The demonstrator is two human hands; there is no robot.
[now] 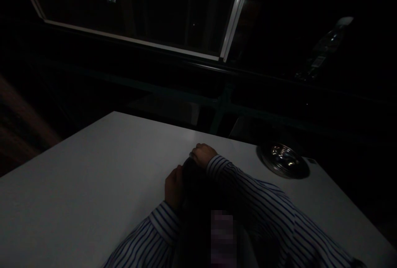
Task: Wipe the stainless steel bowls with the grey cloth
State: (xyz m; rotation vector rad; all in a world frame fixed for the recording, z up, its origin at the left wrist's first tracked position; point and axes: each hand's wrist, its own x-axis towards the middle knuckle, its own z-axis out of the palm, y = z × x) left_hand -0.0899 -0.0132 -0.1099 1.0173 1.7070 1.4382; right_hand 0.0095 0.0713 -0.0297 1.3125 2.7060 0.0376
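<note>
In dim light, a dark, soft-looking item [192, 173] lies on the white table [93, 168] close to my body. Its kind cannot be made out, and its lower part merges into shadow. My left hand [173, 187] grips its left side with curled fingers. At its far edge, my right hand [203, 155] has its fingers bent over the top, with a small pale spot by the fingertips. Striped cuffs cover both wrists.
A shiny metal dish [283, 160] rests near the table's right far edge. Beyond stands a clear bottle with a white cap [325, 49], tilted in view. A pale window frame [133, 38] crosses the dark background. A blurred patch covers part of the foreground.
</note>
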